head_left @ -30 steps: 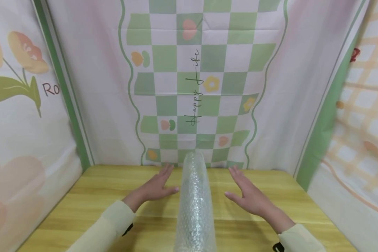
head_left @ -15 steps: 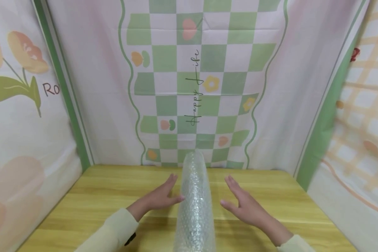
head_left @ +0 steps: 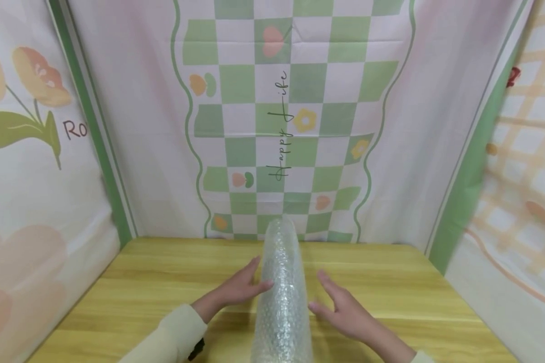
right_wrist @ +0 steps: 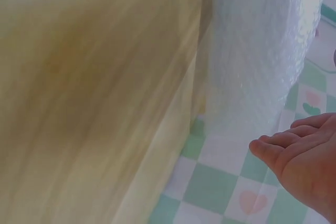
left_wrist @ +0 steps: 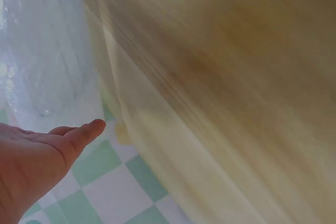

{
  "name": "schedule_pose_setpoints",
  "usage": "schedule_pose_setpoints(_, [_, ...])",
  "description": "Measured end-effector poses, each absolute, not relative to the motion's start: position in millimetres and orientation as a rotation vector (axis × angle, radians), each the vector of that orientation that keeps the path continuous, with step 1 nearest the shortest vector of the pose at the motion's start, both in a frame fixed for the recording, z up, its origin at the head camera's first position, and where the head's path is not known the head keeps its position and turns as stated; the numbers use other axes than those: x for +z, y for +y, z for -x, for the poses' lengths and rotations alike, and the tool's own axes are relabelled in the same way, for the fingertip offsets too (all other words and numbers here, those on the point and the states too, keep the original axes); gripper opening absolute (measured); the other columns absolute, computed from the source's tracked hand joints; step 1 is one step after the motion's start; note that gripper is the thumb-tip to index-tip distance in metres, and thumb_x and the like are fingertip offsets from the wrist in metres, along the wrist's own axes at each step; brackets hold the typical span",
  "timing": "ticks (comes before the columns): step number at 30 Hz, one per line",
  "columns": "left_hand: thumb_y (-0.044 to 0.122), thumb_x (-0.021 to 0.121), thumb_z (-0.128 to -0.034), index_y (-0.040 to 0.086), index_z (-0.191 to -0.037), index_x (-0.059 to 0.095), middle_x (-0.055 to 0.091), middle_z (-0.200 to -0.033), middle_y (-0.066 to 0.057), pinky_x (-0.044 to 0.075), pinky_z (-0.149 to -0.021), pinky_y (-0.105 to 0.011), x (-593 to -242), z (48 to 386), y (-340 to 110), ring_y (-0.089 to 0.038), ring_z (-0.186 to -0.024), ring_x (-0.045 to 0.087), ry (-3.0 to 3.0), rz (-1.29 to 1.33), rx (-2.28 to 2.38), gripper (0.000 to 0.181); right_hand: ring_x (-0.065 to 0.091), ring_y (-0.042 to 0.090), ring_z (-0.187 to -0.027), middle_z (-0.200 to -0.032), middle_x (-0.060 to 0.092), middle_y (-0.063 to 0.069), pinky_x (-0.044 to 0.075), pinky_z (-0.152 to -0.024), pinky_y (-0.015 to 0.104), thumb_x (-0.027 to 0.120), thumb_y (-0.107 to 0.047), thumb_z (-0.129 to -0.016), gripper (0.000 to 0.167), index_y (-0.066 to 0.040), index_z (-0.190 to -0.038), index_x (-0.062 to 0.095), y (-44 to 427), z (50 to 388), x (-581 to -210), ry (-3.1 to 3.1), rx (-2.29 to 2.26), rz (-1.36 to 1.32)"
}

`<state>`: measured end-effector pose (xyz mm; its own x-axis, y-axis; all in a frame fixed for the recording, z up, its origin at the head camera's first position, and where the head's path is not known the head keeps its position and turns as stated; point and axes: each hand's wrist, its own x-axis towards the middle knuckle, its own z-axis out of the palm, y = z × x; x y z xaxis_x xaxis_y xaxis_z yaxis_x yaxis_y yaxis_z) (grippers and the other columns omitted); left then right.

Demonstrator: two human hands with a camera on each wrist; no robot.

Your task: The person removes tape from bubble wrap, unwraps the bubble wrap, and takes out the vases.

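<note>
A roll of clear bubble wrap [head_left: 282,297] lies lengthwise down the middle of the wooden table [head_left: 172,267], its near end cut off by the bottom of the head view. On its left side is my left hand [head_left: 236,290], fingers straight, with the thumb overlapping the roll's edge; whether it touches cannot be told. My right hand [head_left: 345,312] is held at the roll's right side, fingers extended, thumb tip close to the plastic. In the wrist views, the left hand [left_wrist: 42,161] and the right hand [right_wrist: 304,156] appear beside the bubble wrap, holding nothing.
A checkered green and white cloth [head_left: 300,151] hangs behind the table's far edge. Printed curtains stand on both sides, a floral one [head_left: 32,201] at left and a plaid one [head_left: 522,191] at right.
Both hands have drawn nearer to me and inward, closing on the roll from either side. The bubble wrap has stayed in place.
</note>
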<state>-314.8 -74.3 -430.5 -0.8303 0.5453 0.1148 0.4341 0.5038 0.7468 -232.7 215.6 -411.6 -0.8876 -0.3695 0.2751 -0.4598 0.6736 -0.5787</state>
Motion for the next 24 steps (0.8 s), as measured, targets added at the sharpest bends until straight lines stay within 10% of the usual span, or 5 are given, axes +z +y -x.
schedule_pose_setpoints(10, [0.049, 0.053, -0.0971, 0.015, -0.157, 0.006, 0.034, -0.15, -0.022, 0.052, -0.089, -0.049, -436, 315, -55, -0.04, -0.124, 0.049, 2.36, -0.852, 1.572, 0.084, 0.028, 0.046, -0.136, -0.151, 0.024, 0.028, 0.023, -0.109, 0.052, 0.061, -0.039, -0.096, 0.08, 0.012, -0.146, 0.026, 199, 220, -415, -2.755, 1.163, -0.696])
schedule_pose_setpoints(24, [0.061, 0.057, -0.0899, 0.0, -0.155, 0.005, 0.022, -0.152, -0.032, 0.04, -0.098, -0.063, -446, 312, -40, -0.052, -0.131, 0.034, 2.417, -0.544, 1.677, 0.103, 0.031, 0.047, -0.135, -0.15, 0.027, 0.03, 0.034, -0.103, 0.058, 0.062, -0.038, -0.095, 0.08, 0.013, -0.145, 0.027, 185, 209, -419, -2.751, 1.238, -0.748])
